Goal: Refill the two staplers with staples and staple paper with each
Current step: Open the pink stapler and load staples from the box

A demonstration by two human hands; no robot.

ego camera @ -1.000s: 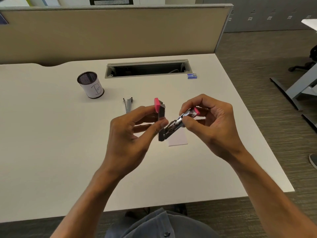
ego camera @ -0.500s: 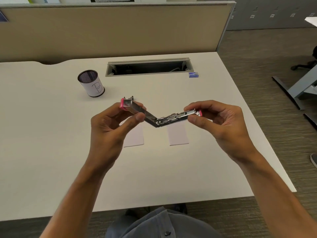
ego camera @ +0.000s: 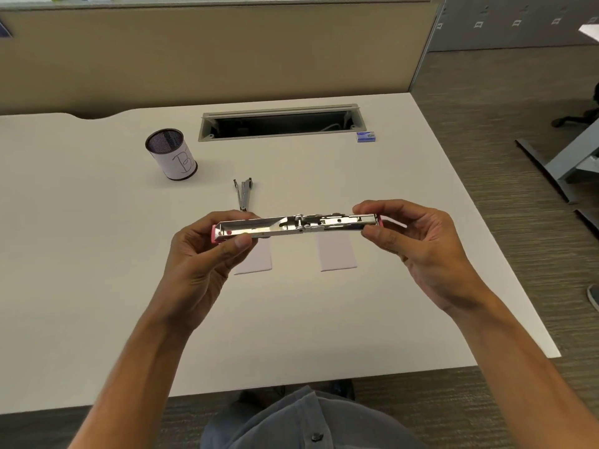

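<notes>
The pink stapler (ego camera: 296, 225) is held swung flat open above the desk (ego camera: 97, 286), its long axis left to right. The cover end is pinched by the left hand (ego camera: 207, 257), the magazine end by the right hand (ego camera: 418, 244). The staple box (ego camera: 366, 136) lies far right, nearer the right hand.

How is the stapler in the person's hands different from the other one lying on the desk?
The pink stapler is held in the air between the left hand and the right hand; the dark stapler lies untouched on the desk. The pink stapler is swung open nearly flat, showing its metal channel; the dark stapler gapes only in a narrow V. The pink stapler has pink ends; the dark stapler shows none. Both are open.
</notes>
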